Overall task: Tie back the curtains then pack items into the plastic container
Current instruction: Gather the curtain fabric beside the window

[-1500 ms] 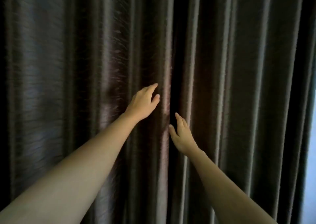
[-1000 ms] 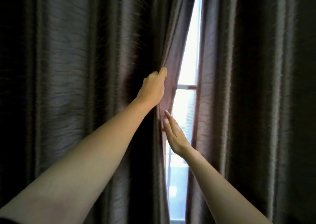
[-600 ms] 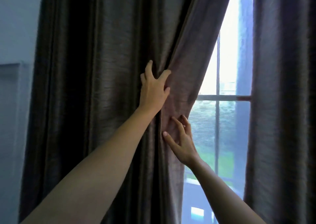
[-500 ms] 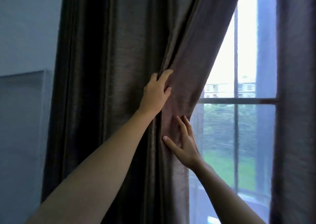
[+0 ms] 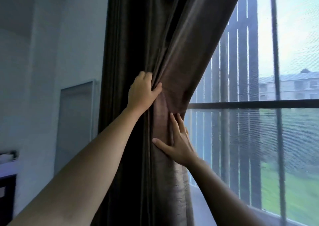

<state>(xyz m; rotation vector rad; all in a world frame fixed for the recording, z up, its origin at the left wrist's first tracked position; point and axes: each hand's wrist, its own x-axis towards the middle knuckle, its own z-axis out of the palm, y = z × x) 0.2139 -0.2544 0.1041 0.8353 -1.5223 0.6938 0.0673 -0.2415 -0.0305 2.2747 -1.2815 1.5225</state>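
A dark brown curtain (image 5: 146, 36) hangs bunched in the middle of the view, drawn to the left of the window. My left hand (image 5: 142, 92) is clenched on a gathered fold of the curtain at about mid height. Below it, my right hand (image 5: 177, 143) lies flat with fingers spread, pressed against the curtain's right edge. No tie-back and no plastic container are in view.
The window (image 5: 259, 105) with dark frame bars fills the right side; a balcony railing, grass and a building show beyond it. A pale wall with a white door (image 5: 76, 122) stands at the left. A dark piece of furniture (image 5: 6, 191) sits at the lower left.
The closed curtains have been parted. My left hand took hold of the left curtain and pulled it leftward, my right hand pressing along its edge. The window is now uncovered.
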